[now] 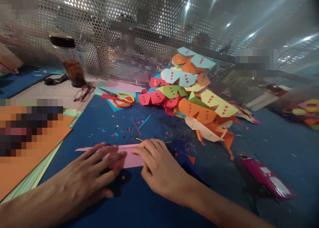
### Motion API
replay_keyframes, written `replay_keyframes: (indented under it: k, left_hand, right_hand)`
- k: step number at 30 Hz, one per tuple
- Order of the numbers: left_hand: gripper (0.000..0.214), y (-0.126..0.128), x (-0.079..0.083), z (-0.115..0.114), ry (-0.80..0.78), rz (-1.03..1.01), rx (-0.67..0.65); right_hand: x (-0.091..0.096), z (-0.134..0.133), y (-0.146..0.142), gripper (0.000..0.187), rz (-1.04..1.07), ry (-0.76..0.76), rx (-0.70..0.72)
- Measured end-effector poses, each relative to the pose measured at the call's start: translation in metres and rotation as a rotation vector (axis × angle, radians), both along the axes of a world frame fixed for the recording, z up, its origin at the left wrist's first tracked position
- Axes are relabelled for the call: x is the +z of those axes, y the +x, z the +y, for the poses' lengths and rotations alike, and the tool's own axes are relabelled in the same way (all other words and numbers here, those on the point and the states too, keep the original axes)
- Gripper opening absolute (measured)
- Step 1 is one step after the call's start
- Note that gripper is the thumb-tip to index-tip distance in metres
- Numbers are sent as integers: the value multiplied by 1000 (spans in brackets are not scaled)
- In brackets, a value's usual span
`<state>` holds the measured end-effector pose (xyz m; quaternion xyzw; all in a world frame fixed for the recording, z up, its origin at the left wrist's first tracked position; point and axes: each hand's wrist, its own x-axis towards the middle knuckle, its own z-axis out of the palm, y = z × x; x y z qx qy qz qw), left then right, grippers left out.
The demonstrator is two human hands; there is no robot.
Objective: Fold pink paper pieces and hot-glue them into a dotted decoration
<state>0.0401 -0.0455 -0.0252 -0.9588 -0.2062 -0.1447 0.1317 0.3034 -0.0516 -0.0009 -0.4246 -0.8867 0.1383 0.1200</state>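
A pink sheet of paper (134, 160) lies on the blue tabletop, with a narrow strip folded over along its far edge. My left hand (92, 171) rests on its left part, fingers spread and laid flat. Over the right end, my right hand (157, 165) is closed, its curled fingers pressing on the paper near the fold. The hands hide both ends of the sheet in part. Just beyond my right hand lies a dark blue tool (184, 151), partly covered, its kind unclear.
Folded paper pieces with punched squares (196, 108) are heaped at the back. Scissors (124, 100) lie on coloured sheets. A lidded bottle (72, 63) and glasses (83, 92) stand left, near stacked orange paper (50, 145). A magenta device (267, 178) is at right, before a perforated metal screen (99, 32).
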Motion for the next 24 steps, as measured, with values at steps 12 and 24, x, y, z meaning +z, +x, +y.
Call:
replay_keyframes:
  k: [12, 24]
  left_hand:
    - [50, -3, -1, 8, -68, -73, -78]
    - [45, -4, -3, 7, -44, -85, -73]
  right_hand:
    - [-1, 1, 3, 47, -29, 6, 27]
    - [-12, -4, -13, 18, -52, 158, -73]
